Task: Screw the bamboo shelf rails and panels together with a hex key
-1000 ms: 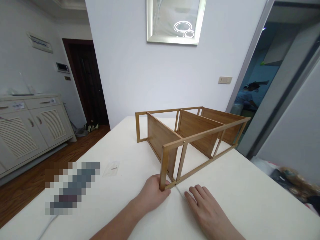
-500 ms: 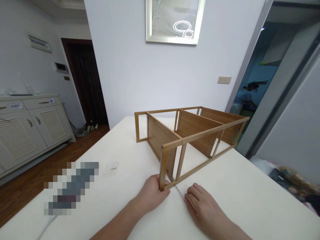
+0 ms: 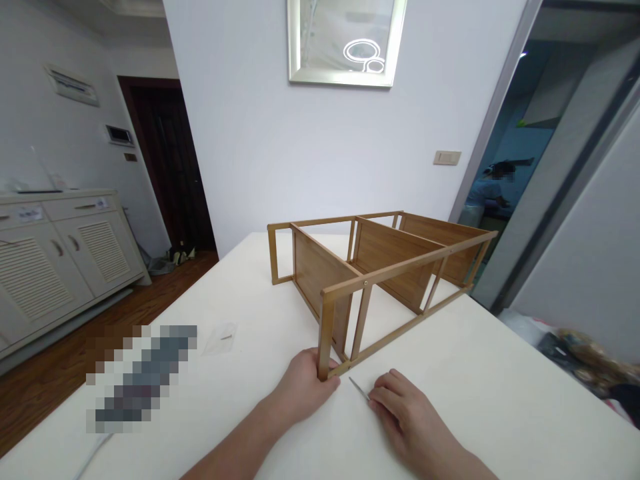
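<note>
The shelf unit (image 3: 387, 260) is smooth brown wood with a satin sheen, dotted by a small brassy metal fitting (image 3: 365, 283). The thin tool (image 3: 359, 388) in the right hand (image 3: 407, 417) shows a grey metal shaft. The worktop (image 3: 500, 373) looks smooth and matt white, the clear bag (image 3: 220, 339) thin plastic, the silvery frame (image 3: 330, 77) glossy, the floor (image 3: 175, 275) dark wood.

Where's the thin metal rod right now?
Head view, low and slightly right of centre: the thin metal rod is in the right hand, its tip just short of the wooden shelf unit's near end, right of the left hand.
</note>
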A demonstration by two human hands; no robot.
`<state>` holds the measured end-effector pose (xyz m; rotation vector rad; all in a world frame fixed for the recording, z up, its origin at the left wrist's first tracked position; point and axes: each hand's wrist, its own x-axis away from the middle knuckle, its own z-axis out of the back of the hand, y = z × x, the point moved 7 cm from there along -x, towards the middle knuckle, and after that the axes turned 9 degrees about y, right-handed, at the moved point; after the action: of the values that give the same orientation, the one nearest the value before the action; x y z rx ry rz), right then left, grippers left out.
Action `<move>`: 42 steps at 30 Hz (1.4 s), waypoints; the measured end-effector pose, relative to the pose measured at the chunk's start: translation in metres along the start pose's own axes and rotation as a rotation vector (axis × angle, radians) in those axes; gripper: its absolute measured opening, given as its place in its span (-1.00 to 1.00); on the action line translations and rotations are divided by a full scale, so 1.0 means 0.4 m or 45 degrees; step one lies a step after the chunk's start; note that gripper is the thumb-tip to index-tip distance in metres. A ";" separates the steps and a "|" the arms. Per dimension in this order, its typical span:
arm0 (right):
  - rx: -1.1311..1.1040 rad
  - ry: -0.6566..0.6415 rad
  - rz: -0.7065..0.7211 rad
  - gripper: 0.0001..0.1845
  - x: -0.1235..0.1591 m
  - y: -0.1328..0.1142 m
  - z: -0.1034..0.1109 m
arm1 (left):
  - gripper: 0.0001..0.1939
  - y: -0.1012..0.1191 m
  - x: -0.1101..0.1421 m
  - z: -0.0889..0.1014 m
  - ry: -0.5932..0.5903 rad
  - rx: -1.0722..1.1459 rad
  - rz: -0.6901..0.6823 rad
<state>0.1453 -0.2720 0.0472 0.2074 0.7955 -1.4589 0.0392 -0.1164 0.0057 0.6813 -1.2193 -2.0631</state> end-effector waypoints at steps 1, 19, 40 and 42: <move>-0.024 -0.001 -0.024 -0.72 0.002 0.006 0.002 | -0.84 0.002 0.001 0.001 0.000 -0.004 -0.004; -0.049 -0.023 -0.263 -0.82 0.009 0.055 0.002 | -0.82 -0.001 -0.001 0.003 0.014 -0.014 -0.002; 0.174 0.028 -0.167 -0.79 -0.025 0.025 -0.039 | -0.85 0.022 0.004 0.009 0.002 -0.050 -0.049; 0.181 0.046 -0.142 -0.78 -0.024 0.022 -0.042 | -0.85 0.020 0.003 0.008 0.005 -0.041 -0.057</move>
<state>0.1483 -0.2534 0.0375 0.3018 0.7423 -1.6226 0.0383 -0.1185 0.0142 0.7030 -1.1756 -2.1123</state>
